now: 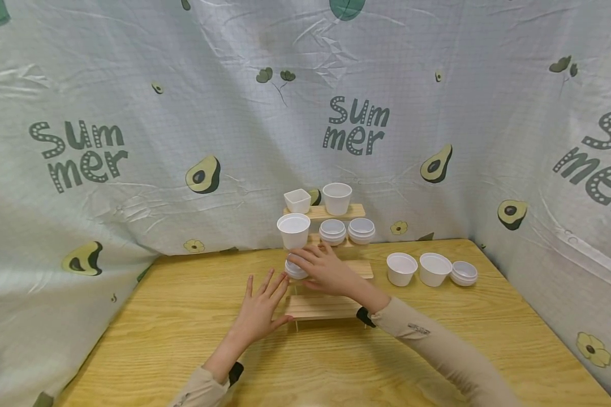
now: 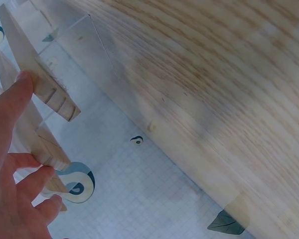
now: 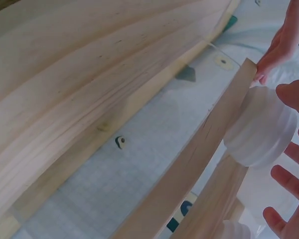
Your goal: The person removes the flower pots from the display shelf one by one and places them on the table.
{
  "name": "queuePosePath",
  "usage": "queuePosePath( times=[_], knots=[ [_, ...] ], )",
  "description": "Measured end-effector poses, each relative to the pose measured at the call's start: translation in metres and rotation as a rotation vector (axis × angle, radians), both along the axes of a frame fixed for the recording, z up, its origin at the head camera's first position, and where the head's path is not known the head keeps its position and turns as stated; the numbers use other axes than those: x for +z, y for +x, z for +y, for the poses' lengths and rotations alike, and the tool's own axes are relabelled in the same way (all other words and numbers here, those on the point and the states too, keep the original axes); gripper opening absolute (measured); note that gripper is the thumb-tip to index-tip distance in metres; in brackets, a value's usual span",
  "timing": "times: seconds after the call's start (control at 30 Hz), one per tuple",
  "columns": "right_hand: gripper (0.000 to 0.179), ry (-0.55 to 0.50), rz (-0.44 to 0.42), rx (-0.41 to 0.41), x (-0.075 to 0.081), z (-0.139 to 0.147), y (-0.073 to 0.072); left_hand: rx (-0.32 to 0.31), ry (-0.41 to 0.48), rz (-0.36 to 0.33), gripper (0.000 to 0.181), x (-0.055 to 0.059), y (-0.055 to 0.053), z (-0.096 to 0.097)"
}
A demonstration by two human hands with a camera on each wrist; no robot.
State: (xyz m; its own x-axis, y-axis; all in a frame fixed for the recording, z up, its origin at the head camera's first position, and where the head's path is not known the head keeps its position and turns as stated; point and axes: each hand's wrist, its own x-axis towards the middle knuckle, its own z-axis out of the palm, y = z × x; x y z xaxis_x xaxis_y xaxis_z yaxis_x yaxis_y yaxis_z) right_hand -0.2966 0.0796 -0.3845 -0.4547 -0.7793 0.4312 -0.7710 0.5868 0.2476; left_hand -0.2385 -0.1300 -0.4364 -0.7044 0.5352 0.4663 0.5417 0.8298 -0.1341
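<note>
A small tiered wooden rack (image 1: 321, 307) stands on the table. At the left end of its third tier from the top sits a round white ridged jar (image 3: 261, 127). My right hand (image 1: 328, 271) reaches over this jar, its fingers spread, with thumb and index fingertip right at the jar's edge in the right wrist view. My left hand (image 1: 259, 311) is at the rack's left side; in the left wrist view its thumb (image 2: 22, 92) rests on one board end, and other fingertips touch the board beyond. A white cup (image 1: 293, 230) stands just above the right hand.
Upper tiers hold a square white cup (image 1: 297, 201), a taller round cup (image 1: 337, 199) and two ridged jars (image 1: 332, 232). To the rack's right, two white cups (image 1: 401, 269) and a low jar (image 1: 464, 273) stand on the table (image 1: 198, 316). A patterned curtain (image 1: 244, 141) hangs behind.
</note>
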Motion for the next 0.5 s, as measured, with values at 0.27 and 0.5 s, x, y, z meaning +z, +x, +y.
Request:
queuePosePath(
  times=[0.27,0.5],
  knots=[
    [0.064,0.028,0.014,-0.001,-0.0024,-0.0032,-0.0037,-0.002,0.000,-0.028,0.078,-0.0002,0.0009,0.0011],
    [0.064,0.050,0.004,-0.016,-0.0041,-0.0038,-0.0067,0.010,0.000,-0.037,0.079,0.0013,0.0011,0.0004]
  ],
)
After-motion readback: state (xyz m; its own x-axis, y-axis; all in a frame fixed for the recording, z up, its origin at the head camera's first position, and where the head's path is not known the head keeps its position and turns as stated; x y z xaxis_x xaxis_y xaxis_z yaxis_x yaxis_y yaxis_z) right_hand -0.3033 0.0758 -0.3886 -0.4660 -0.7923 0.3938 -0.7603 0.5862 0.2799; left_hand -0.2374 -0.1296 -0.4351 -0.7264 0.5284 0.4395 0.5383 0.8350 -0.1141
